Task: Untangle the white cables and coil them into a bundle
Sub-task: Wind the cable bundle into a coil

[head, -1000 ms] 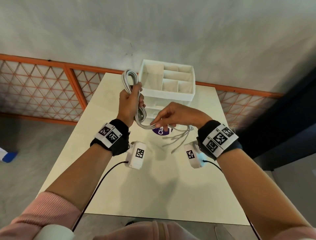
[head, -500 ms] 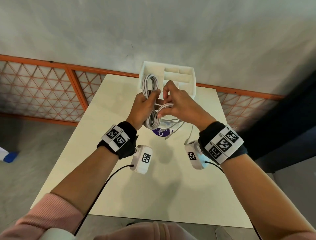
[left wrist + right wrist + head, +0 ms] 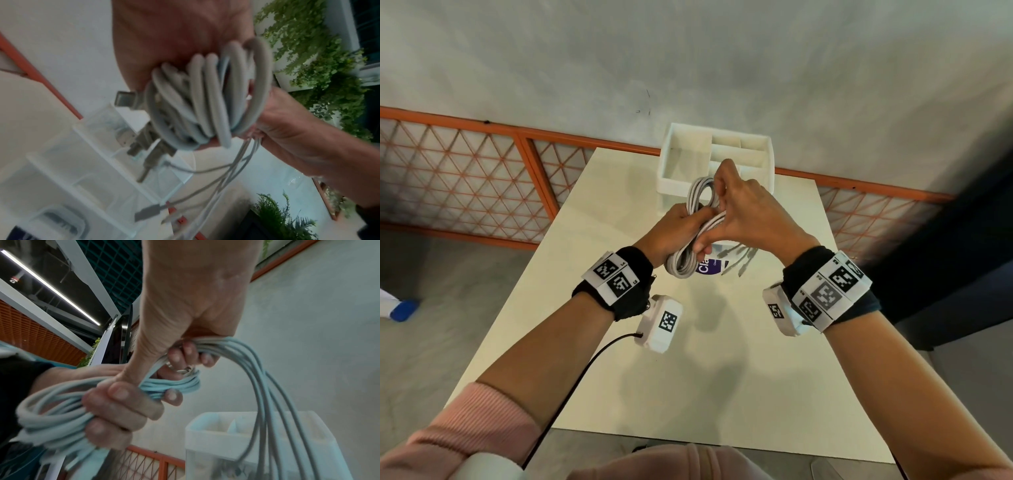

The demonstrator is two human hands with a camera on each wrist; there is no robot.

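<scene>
the right hand has swung loose tails across the coiled white cables gripped in the left hand; both hands clasp them, so binding looks nearly done.

Cables above table, between hands; organizer behind.

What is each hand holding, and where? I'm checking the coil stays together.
Left hand grips the cable coil at its middle; right hand pinches the strands there.
</scene>
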